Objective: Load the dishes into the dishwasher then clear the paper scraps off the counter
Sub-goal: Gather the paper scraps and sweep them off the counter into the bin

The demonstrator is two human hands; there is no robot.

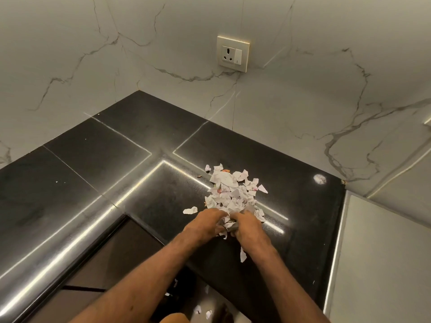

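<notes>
I am on the scrap-clearing step: my left hand [205, 223] and right hand [248, 227] cup torn white paper scraps [233, 192] on the glossy black stone counter [116, 159]; next I need a firm squeeze and lift.

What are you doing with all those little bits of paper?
A person is gathering up torn paper scraps from a black counter. The left hand and right hand are pressed together at the near edge of the pile, bunching a clump of scraps between them. Most of the pile is on the counter beyond the hands, with one stray piece off to the left. A few bits have fallen to the floor below.
</notes>
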